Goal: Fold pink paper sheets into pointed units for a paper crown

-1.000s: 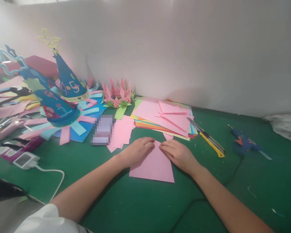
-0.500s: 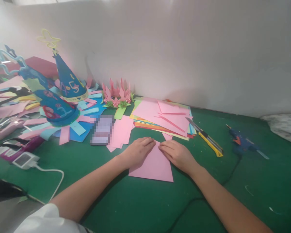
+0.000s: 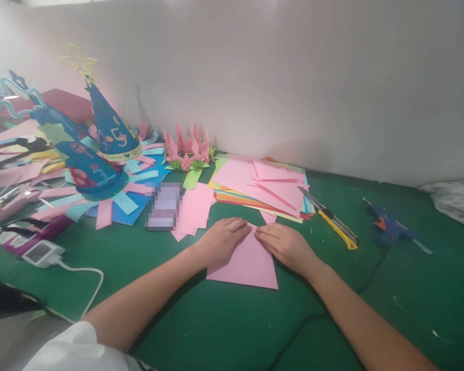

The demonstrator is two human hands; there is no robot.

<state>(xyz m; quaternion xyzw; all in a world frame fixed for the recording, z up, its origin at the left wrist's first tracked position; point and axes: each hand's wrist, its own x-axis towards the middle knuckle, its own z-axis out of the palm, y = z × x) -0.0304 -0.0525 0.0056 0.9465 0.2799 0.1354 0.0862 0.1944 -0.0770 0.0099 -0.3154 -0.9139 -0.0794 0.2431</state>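
Note:
A pink sheet of paper (image 3: 243, 265) lies flat on the green table, its upper end partly under my fingers. My left hand (image 3: 225, 238) presses on its upper left edge, the fingers together and bent down onto it. On the upper right edge, the closed fingertips of my right hand (image 3: 284, 245) pinch the paper. A narrow strip of the sheet shows between both sets of fingertips. My thumbs are mostly hidden.
Behind my hands lies a stack of coloured paper (image 3: 261, 183). A yellow utility knife (image 3: 334, 221) and a blue glue gun (image 3: 390, 226) are on the right. To the left are a phone (image 3: 163, 206), blue cone hats (image 3: 110, 129), a pink paper crown (image 3: 187, 149) and a white charger (image 3: 42, 254).
Both hands stay on the upper edges of the pink sheet. My left fingertips have shifted very slightly to the right, and the view has moved a little.

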